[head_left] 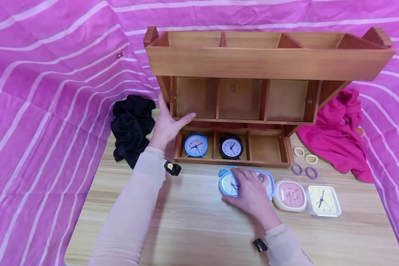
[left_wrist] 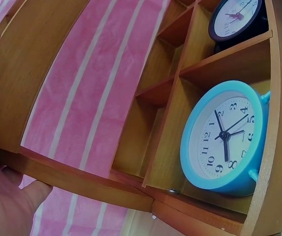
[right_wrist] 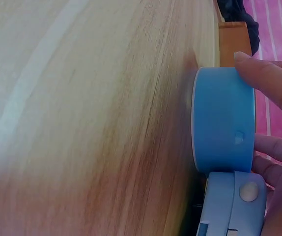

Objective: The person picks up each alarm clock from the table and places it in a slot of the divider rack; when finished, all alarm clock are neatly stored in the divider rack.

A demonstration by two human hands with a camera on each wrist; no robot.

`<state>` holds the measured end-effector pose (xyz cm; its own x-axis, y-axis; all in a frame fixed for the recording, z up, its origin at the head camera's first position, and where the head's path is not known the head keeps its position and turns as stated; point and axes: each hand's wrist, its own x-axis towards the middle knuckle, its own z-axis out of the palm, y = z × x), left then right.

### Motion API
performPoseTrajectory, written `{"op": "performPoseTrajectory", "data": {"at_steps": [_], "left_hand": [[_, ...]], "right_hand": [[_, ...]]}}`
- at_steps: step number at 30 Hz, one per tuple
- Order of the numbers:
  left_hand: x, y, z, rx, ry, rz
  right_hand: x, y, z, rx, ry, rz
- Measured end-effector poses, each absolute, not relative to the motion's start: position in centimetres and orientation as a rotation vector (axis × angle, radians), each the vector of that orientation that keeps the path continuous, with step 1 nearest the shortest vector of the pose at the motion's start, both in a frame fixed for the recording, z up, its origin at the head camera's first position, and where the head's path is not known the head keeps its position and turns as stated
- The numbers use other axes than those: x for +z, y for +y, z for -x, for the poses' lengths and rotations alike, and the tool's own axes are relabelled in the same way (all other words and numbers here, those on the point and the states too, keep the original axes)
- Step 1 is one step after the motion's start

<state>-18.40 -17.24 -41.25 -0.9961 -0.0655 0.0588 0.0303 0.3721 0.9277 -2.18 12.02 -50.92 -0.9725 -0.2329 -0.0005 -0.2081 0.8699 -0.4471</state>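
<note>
My left hand [head_left: 166,125] holds the left side of a wooden tiered shelf [head_left: 269,63], its thumb across the front. In the left wrist view, the left hand [left_wrist: 8,201] shows at the edge of a wooden side panel [left_wrist: 30,64]. On the table, my right hand [head_left: 252,192] grips a light blue alarm clock [head_left: 226,184] between thumb and fingers. The clock lies face up; the right wrist view shows its blue side [right_wrist: 222,118]. A pale blue rounded clock [head_left: 270,184] lies against it, partly hidden by that hand.
In the bottom tier sit a blue round clock [head_left: 196,145] and a black round clock [head_left: 231,147]. A pink-faced clock [head_left: 290,195] and a square cream clock [head_left: 324,200] lie at right, below several hair ties [head_left: 311,172]. Black cloth [head_left: 133,125] and magenta cloth [head_left: 339,136] flank the shelf.
</note>
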Motion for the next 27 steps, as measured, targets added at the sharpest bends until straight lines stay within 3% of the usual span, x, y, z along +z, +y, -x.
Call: {"op": "performPoseTrajectory", "data": {"at_steps": [27], "left_hand": [[-41.26,-17.36,18.39,-1.665,-2.545,-0.018]], "right_hand": [[-50.41,11.92,2.27,-0.723,2.945,0.368]]}}
